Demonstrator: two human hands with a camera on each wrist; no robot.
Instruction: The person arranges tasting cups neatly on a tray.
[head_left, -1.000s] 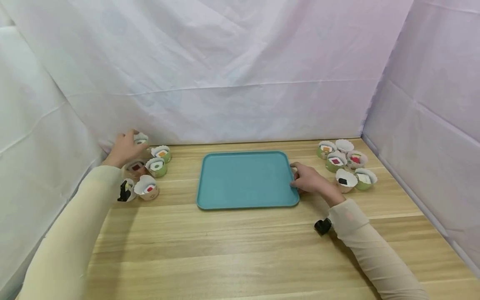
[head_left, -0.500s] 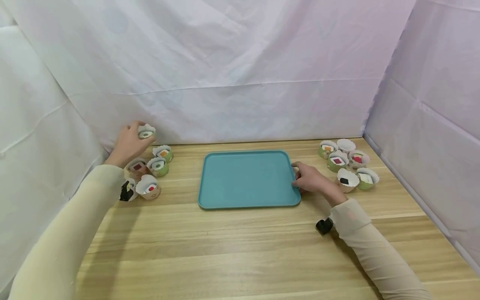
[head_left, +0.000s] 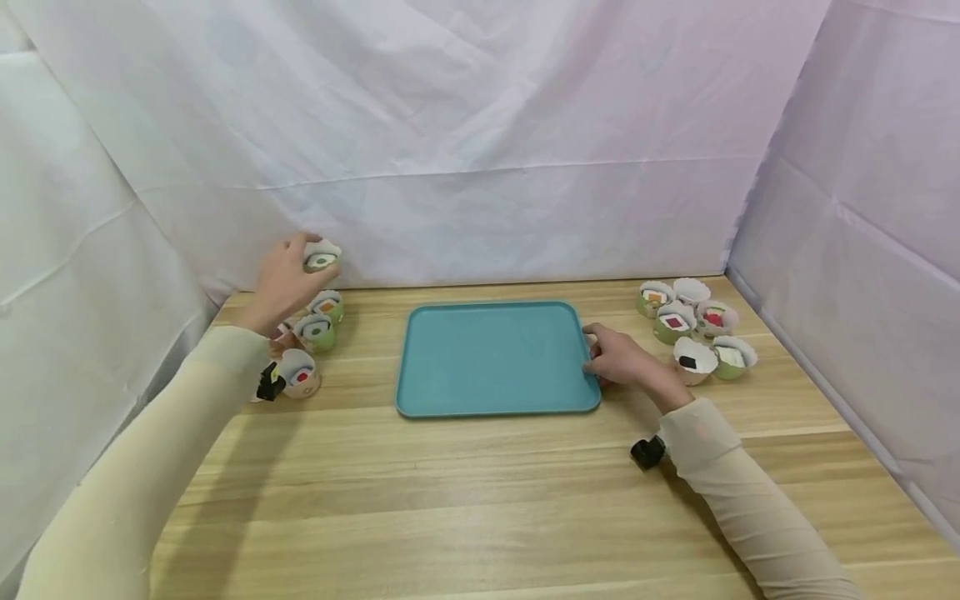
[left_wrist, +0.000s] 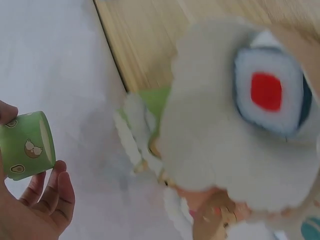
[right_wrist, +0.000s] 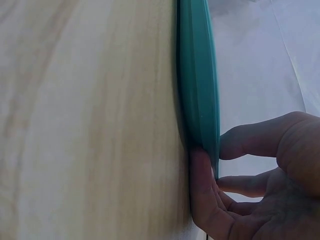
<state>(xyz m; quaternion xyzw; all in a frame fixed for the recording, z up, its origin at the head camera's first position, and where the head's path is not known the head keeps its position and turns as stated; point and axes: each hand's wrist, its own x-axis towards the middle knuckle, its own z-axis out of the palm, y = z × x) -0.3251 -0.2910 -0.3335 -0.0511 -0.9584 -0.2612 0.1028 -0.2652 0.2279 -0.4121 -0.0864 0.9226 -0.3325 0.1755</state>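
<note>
My left hand (head_left: 283, 279) grips a green paper baking cup (head_left: 324, 258) by its sides, raised above the back left of the table. Inside the cup lies a white sushi roll with a pale green centre; in the left wrist view the cup (left_wrist: 29, 145) shows an avocado and animal print. At the tray's right edge, my right hand (head_left: 622, 358) holds the rim of the flat blue-green tray (head_left: 495, 358). The right wrist view has the thumb against the tray's rim (right_wrist: 200, 85) with other fingers curled under it. Nothing lies on the tray.
Below my left hand stand several cups with sushi rolls, among them a green one (head_left: 315, 335) and a pink one (head_left: 302, 383). Another cluster of filled cups (head_left: 675, 323) is at the right. White cloth (head_left: 465, 225) walls the table's back and sides.
My left hand has lifted the green cup from the back left cluster and carried it up and to the right. The right hand keeps its hold on the tray.
</note>
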